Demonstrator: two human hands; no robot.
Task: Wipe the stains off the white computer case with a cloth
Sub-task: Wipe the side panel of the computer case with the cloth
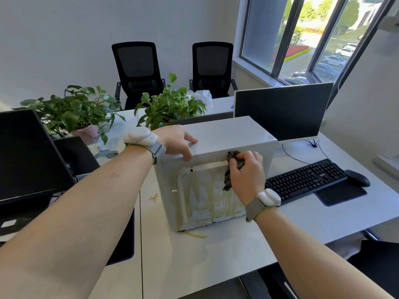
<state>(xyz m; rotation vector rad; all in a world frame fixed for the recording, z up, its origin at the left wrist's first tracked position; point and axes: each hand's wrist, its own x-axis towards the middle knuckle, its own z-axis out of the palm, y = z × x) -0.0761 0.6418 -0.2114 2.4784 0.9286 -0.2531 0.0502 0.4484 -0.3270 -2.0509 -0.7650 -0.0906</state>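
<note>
Left hand [178, 140] clamping over the top front edge of the white computer case [226, 134], thumb curled down the front face, fingers lying on the lid, steadying it. Right hand [246, 171] bunching a dark grey cloth [229, 169] in its curled fingers, pressing it against the upper right part of the case's near panel, just under the lid edge. Case standing upright on the white desk [216, 255], toward the desk's middle, between two potted plants [170, 104] at the far edge and a black keyboard [306, 180] on the right side, a monitor [280, 111] just behind. Yellowish-brown stains [207, 197] running in drips down most of the near panel, with smears reaching the desk at the case's lower left corner. Judging by this: wiping only just starting at the top, most of the panel not yet cleaned. Next move probably calling for firm downward or sideways strokes across the streaks, holding the case braced against sliding, and refolding the cloth to a clean face to avoid smearing.
</note>
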